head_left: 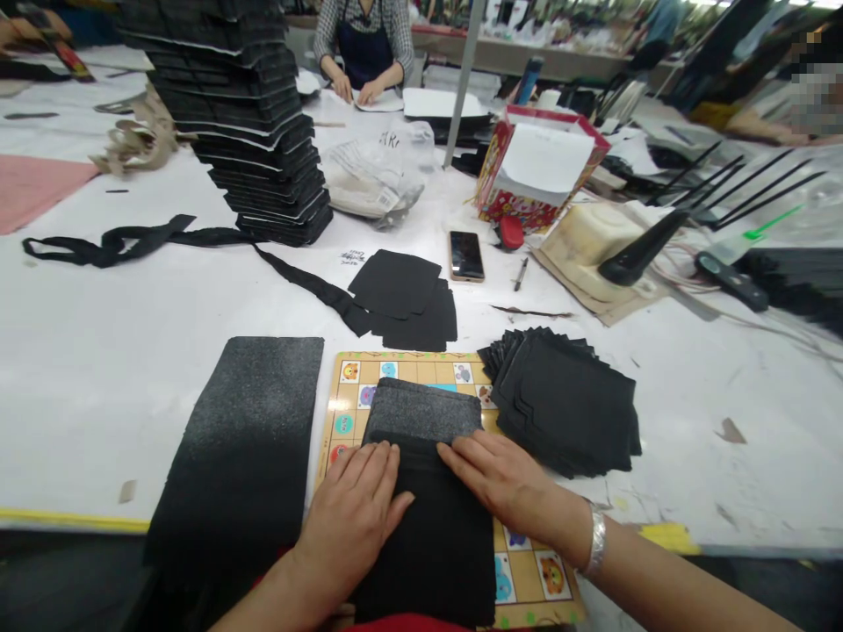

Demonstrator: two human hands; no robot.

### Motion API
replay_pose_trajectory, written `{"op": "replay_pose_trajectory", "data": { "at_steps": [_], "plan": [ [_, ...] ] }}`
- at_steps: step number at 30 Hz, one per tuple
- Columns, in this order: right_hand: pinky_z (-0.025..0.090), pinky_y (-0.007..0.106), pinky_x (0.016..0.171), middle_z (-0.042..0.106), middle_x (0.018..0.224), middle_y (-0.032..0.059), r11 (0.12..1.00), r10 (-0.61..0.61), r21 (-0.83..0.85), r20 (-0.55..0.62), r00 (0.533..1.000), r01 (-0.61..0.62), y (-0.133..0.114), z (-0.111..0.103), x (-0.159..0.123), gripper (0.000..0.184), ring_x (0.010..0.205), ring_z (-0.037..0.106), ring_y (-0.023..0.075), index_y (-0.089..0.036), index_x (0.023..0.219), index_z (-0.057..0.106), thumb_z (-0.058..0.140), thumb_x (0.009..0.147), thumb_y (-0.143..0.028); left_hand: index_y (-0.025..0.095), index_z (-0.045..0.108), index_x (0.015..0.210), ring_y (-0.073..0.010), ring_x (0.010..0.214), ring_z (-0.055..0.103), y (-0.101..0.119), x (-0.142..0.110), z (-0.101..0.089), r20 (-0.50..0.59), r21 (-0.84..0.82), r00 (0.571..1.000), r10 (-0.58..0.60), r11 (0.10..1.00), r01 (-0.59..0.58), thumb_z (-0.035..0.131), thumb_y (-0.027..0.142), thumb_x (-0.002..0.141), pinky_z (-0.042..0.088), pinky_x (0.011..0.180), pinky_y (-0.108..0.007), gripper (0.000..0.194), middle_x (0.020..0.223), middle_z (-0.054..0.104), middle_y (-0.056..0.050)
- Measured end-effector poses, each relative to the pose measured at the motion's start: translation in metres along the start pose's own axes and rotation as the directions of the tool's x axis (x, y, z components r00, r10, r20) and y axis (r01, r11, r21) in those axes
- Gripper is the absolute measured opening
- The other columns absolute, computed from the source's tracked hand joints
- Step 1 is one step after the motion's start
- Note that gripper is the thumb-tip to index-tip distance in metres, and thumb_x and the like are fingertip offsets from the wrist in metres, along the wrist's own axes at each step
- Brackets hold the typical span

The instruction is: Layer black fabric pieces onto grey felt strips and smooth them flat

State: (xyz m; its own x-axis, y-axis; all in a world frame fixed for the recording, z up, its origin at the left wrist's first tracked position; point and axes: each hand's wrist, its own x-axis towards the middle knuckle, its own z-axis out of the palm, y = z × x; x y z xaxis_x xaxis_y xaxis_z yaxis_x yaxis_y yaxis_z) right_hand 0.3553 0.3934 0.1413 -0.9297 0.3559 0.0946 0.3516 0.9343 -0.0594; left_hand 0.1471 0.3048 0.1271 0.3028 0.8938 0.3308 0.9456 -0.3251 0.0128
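Note:
Both hands rest on a black fabric piece (428,544) that lies on a board (333,412) printed with cartoon animals. My left hand (359,500) is flat on its left side, thumb spread from the fingers. My right hand (493,474) lies across its right side with fingers stretched out, a silvery band at the wrist. Beyond the fingers, the far end of the piece shows a speckled grey surface (425,408). A larger black sheet (250,439) with a greyish far end lies left of the board. A fanned pile of black pieces (566,399) sits at the board's right.
A tall black stack (263,132) stands at the back left, with a black strip (303,281) near its base. Farther back are black squares (399,285), a phone (466,254), a red box (536,167) and a brush in a pale container (593,250). A co-worker (365,53) sits opposite.

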Motion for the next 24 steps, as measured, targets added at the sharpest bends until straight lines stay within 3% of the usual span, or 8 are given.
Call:
{"op": "replay_pose_trajectory", "data": {
  "at_steps": [4, 11, 14, 19, 21, 24],
  "plan": [
    [0.046, 0.033, 0.068, 0.059, 0.089, 0.0117, 1.0, -0.003, 0.002, -0.034, 0.999, 0.003, 0.008, -0.003, -0.027, 0.034, 0.08, 0.051, 0.0191, -0.007, 0.118, 0.052, 0.031, 0.092, -0.01, 0.01, 0.06, 0.11, -0.0238, 0.096, 0.057, -0.001, 0.004, -0.004, 0.038, 0.034, 0.999, 0.017, 0.999, -0.019, 0.048, 0.036, 0.087, 0.039, 0.089, -0.038, 0.037, 0.102, 0.065, -0.011],
    [0.045, 0.031, 0.067, 0.059, 0.087, 0.0107, 0.999, -0.031, 0.02, 0.024, 0.999, 0.03, 0.008, -0.007, -0.018, 0.031, 0.075, 0.05, 0.0171, -0.007, 0.117, 0.053, 0.037, 0.091, -0.01, 0.021, 0.053, 0.124, -0.0253, 0.092, 0.055, 0.007, 0.014, -0.011, 0.189, 0.131, 0.979, 0.073, 0.986, -0.099, 0.05, 0.041, 0.085, 0.039, 0.081, -0.04, 0.043, 0.1, 0.063, -0.01],
    [0.044, 0.031, 0.068, 0.059, 0.09, 0.0112, 0.999, -0.037, 0.014, 0.068, 0.997, 0.036, 0.009, -0.009, -0.027, 0.032, 0.076, 0.05, 0.0178, -0.006, 0.118, 0.051, 0.038, 0.09, -0.01, 0.023, 0.052, 0.124, -0.0253, 0.086, 0.054, 0.008, 0.019, -0.014, 0.243, 0.155, 0.966, 0.092, 0.979, -0.132, 0.051, 0.047, 0.083, 0.039, 0.076, -0.039, 0.048, 0.094, 0.061, -0.009],
    [0.044, 0.035, 0.07, 0.058, 0.097, 0.0134, 0.995, 0.092, -0.055, 0.106, 0.99, -0.086, 0.009, -0.018, -0.064, 0.033, 0.084, 0.051, 0.0213, -0.007, 0.117, 0.053, 0.037, 0.088, -0.009, 0.023, 0.053, 0.123, -0.0256, 0.09, 0.052, 0.006, 0.02, -0.014, 0.224, 0.109, 0.97, 0.096, 0.986, -0.123, 0.055, 0.048, 0.08, 0.038, 0.079, -0.04, 0.05, 0.094, 0.06, -0.009],
    [0.044, 0.036, 0.07, 0.058, 0.098, 0.0141, 0.985, 0.164, -0.057, 0.041, 0.986, -0.161, 0.003, -0.02, -0.062, 0.031, 0.084, 0.051, 0.0214, -0.008, 0.114, 0.054, 0.035, 0.089, -0.009, 0.023, 0.054, 0.122, -0.0262, 0.093, 0.052, 0.007, 0.018, -0.012, 0.201, 0.091, 0.977, 0.074, 0.991, -0.094, 0.055, 0.048, 0.08, 0.037, 0.081, -0.041, 0.049, 0.096, 0.06, -0.01],
    [0.043, 0.036, 0.073, 0.058, 0.099, 0.0135, 0.979, 0.202, 0.023, -0.032, 0.979, -0.201, -0.016, -0.016, -0.029, 0.032, 0.086, 0.051, 0.021, -0.009, 0.118, 0.051, 0.037, 0.09, -0.011, 0.021, 0.054, 0.123, -0.027, 0.096, 0.053, 0.009, 0.013, -0.007, 0.171, 0.081, 0.985, 0.037, 0.995, -0.051, 0.054, 0.05, 0.08, 0.037, 0.085, -0.042, 0.052, 0.1, 0.061, -0.011]
  ]
}}
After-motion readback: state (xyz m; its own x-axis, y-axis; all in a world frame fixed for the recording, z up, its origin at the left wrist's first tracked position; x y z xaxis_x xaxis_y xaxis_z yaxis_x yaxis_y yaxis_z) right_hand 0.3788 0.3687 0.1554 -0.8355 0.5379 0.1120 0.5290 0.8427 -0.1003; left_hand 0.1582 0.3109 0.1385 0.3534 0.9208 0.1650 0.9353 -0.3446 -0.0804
